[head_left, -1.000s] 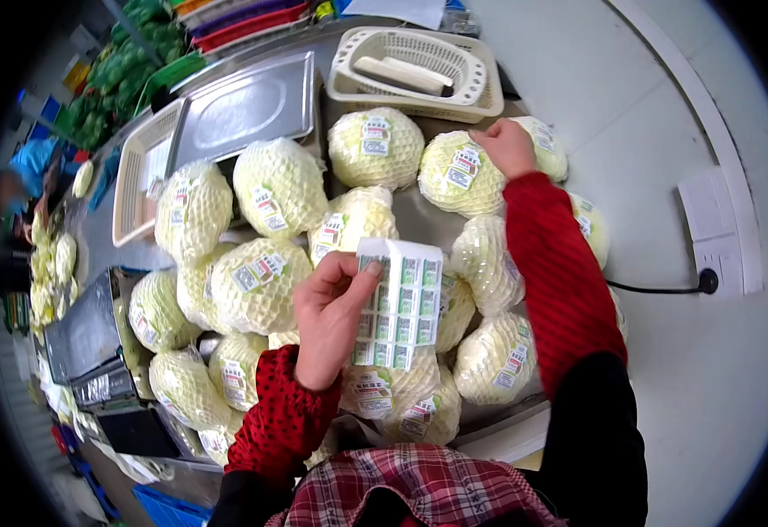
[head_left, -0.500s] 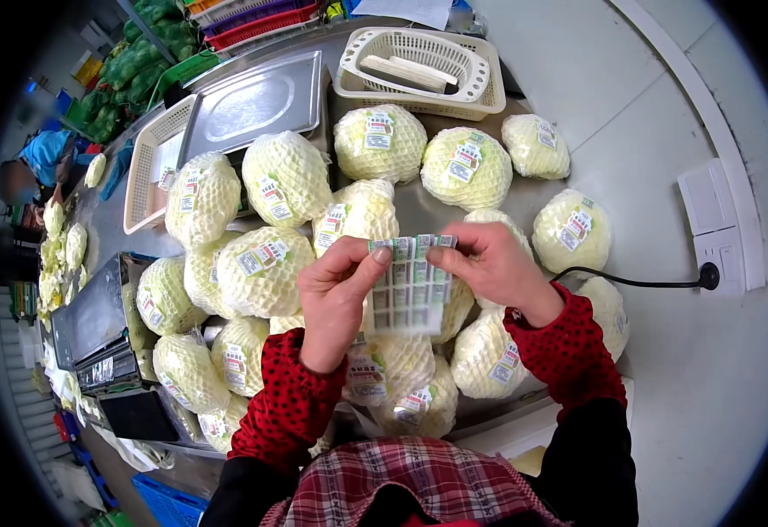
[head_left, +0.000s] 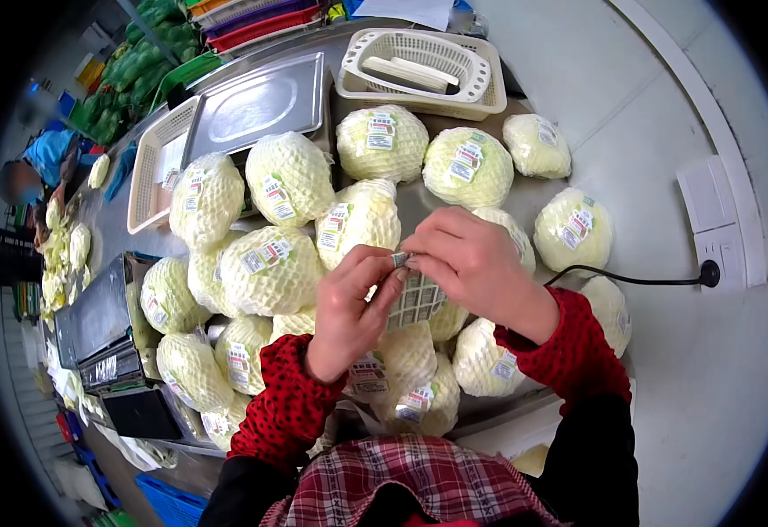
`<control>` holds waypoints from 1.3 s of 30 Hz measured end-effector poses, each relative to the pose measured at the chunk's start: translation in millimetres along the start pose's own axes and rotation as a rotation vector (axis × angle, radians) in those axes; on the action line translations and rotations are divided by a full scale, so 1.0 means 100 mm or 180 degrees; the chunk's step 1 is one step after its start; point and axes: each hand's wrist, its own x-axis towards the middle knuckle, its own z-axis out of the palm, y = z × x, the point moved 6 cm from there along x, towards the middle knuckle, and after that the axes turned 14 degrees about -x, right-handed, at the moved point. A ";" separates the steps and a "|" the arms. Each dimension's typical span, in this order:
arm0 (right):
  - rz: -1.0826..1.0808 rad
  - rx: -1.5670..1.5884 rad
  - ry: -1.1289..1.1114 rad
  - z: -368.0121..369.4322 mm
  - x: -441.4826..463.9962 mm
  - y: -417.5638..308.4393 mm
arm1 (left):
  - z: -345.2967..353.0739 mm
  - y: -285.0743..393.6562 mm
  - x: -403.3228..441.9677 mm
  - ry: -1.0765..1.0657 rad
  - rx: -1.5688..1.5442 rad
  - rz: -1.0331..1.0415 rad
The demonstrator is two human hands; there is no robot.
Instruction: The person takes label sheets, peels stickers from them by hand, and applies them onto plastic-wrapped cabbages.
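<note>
A sheet of small labels (head_left: pixel 419 300) hangs between my two hands, above a pile of cabbages. My left hand (head_left: pixel 349 306) is closed in a pinch at its upper left edge. The fingers of my right hand (head_left: pixel 476 263) are pressed together at the top of the sheet and cover part of it. At the meeting fingertips a small curled label (head_left: pixel 400 259) shows; which hand grips it I cannot tell. Below and around lie cabbages in white foam nets, among them a labelled cabbage (head_left: pixel 270 268) left of my hands and another cabbage (head_left: pixel 357 218) just beyond them.
A metal-topped scale (head_left: pixel 261 101) and cream baskets (head_left: pixel 489 101) stand at the back of the table. Dark equipment (head_left: pixel 98 321) is on the left. A black cable (head_left: pixel 638 279) runs to a wall socket at right. Another person (head_left: pixel 46 158) is at far left.
Both hands have drawn together at the top of the label sheet. The sheet has tilted and is now partly covered by my fingers, with a small curled label showing at the fingertips.
</note>
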 end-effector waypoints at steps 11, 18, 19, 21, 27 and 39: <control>-0.0700 -0.0729 0.0750 -0.03 0.07 -0.41 | -0.25 -0.14 -0.25 0.0570 -0.1245 -0.1183; 0.2843 0.1556 0.0172 1.37 0.55 0.72 | -1.04 -0.14 -0.81 0.1318 -0.1630 -0.1715; 0.3154 0.1449 0.0013 1.55 0.57 0.80 | -1.13 -0.11 -0.89 0.1364 -0.1558 -0.1731; 0.3105 0.0892 0.0075 1.68 0.69 0.85 | -1.27 -0.06 -1.02 0.1461 -0.1655 -0.1836; 0.3311 -0.0582 -0.0577 1.77 0.93 0.79 | -1.49 -0.09 -1.29 0.1465 -0.2166 -0.1743; 0.2850 0.0493 0.0828 1.46 1.36 1.77 | -1.62 -0.13 -1.43 0.1416 -0.2122 -0.1690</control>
